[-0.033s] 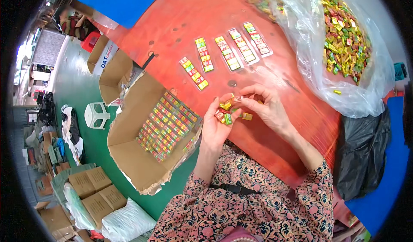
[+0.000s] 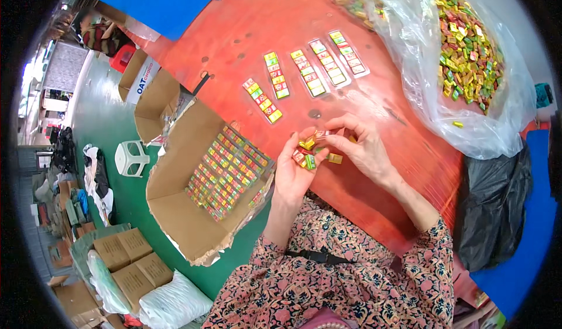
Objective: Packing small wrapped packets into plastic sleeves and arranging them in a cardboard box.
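Above the near edge of the red table, my left hand [image 2: 291,174] is cupped around several small wrapped candies [image 2: 305,156] in red, green and yellow. The fingers of my right hand [image 2: 366,150] pinch together over that palm, at a small red-and-white piece. Close beneath the right hand shows a yellow candy [image 2: 335,158]; whether it is held or lies on the table I cannot tell. Farther off on the table, several clear strip trays lie in a slanting row, among them a left strip [image 2: 263,100] and a right strip [image 2: 349,52], each showing a line of colored candies.
An open cardboard box [image 2: 175,194] at the left holds layers of filled candy strips [image 2: 225,174]. A big clear plastic bag [image 2: 410,54] at the right bulges with loose candies [image 2: 468,54]. Black plastic [image 2: 492,212] hangs beside the table; a white stool [image 2: 132,158] stands on the green floor.
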`<action>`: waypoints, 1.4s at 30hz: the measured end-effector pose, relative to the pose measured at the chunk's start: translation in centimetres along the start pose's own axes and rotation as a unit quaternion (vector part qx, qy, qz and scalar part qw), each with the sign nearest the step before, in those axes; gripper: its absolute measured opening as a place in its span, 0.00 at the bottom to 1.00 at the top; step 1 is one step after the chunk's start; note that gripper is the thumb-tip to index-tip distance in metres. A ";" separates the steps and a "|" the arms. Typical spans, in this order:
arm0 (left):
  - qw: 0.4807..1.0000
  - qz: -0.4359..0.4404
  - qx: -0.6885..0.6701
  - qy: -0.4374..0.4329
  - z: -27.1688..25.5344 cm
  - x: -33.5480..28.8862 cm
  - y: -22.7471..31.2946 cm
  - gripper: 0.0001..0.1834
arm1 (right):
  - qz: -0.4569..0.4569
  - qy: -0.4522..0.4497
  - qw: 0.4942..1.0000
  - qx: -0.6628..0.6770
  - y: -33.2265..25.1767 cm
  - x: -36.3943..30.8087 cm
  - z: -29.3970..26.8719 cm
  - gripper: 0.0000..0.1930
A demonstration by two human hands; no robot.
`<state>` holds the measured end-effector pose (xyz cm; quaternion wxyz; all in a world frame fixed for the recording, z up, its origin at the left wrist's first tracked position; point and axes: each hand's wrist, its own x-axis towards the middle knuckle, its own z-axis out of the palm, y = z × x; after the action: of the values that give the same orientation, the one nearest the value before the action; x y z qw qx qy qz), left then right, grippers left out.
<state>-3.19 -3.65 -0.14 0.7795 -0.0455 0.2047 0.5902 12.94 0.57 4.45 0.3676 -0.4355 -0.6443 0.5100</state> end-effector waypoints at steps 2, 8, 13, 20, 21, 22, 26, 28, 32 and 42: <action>1.000 0.002 0.020 0.018 -0.3 0.3 -0.4 0.17 | -0.018 0.010 1.000 -0.015 -0.3 -0.1 0.5 0.08; 1.000 0.022 0.011 -0.001 -0.2 0.3 -0.2 0.15 | -0.123 0.026 0.985 -0.115 -0.6 -0.6 0.6 0.08; 0.996 0.014 0.006 0.084 0.1 -0.2 1.2 0.14 | -0.104 0.055 0.965 -0.235 -0.1 -1.6 0.1 0.14; 0.995 -0.032 -0.092 0.036 -0.7 -0.4 3.5 0.13 | -0.107 0.096 0.889 -0.435 3.1 -2.0 3.2 0.34; 0.995 -0.010 -0.079 0.067 -0.9 -0.4 4.1 0.12 | -0.121 0.097 0.878 -0.453 3.0 -1.8 3.5 0.37; 0.995 -0.009 -0.078 0.068 -1.1 -0.5 4.6 0.12 | -0.121 0.097 0.879 -0.451 2.9 -1.6 3.8 0.37; 0.992 0.059 -0.052 0.095 -1.6 -0.6 5.7 0.12 | -0.140 0.056 0.868 -0.474 3.0 0.2 4.8 0.35; 0.994 0.041 -0.062 0.080 -1.3 -0.5 5.5 0.12 | -0.160 0.012 0.857 -0.490 3.8 1.4 5.0 0.24; 0.995 0.003 -0.077 0.069 -1.2 -0.2 5.0 0.12 | -0.229 0.002 0.843 -0.487 5.8 3.9 4.4 0.12; 0.999 -0.031 -0.026 -0.021 0.1 2.2 0.6 0.15 | -0.321 0.189 0.883 -0.286 -1.3 3.2 1.0 0.05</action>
<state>-3.22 -1.50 -0.78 0.8003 -0.0593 0.1715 0.5716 10.64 3.15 5.63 0.4855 -0.3790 -0.7851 0.0657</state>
